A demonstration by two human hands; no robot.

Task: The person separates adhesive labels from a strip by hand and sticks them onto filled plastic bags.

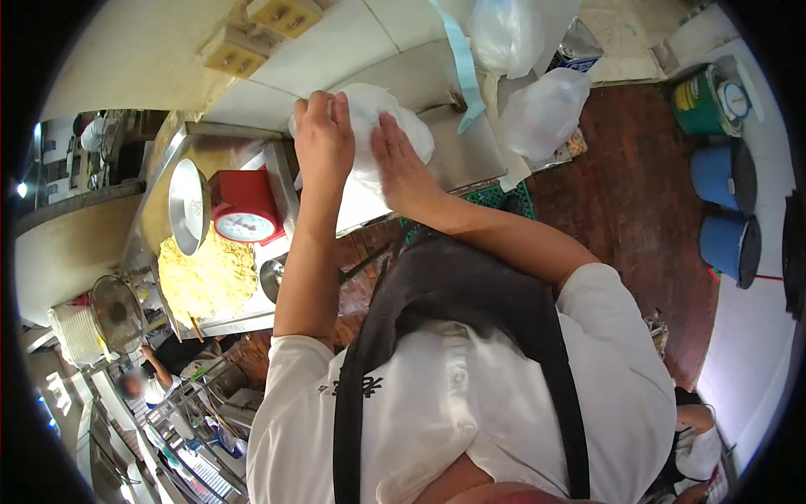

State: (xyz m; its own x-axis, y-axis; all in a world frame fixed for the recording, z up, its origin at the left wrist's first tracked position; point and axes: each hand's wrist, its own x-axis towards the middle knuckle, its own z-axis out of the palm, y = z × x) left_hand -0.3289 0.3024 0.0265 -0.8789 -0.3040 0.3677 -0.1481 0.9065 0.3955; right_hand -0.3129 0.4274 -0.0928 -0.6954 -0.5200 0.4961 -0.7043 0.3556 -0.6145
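Observation:
A bulging white plastic bag (363,105) sits on the counter against the tiled wall. My left hand (324,139) is at its left side, fingers curled over the bag's edge and gripping it. On the bag's right side my right hand (409,168) lies flat, its fingers stretched out and pressed against the plastic. What is inside the bag cannot be made out. To the left stands a red dial scale (243,204) with a metal pan (190,207). A heap of yellow noodles (204,277) lies beside and below the scale.
More filled plastic bags (546,113) are at the right end of the counter, near a metal tin (578,46). Blue buckets (722,250) and a green container (703,101) line the right wall. Another person (155,382) is at the lower left, and one more (695,441) at the lower right.

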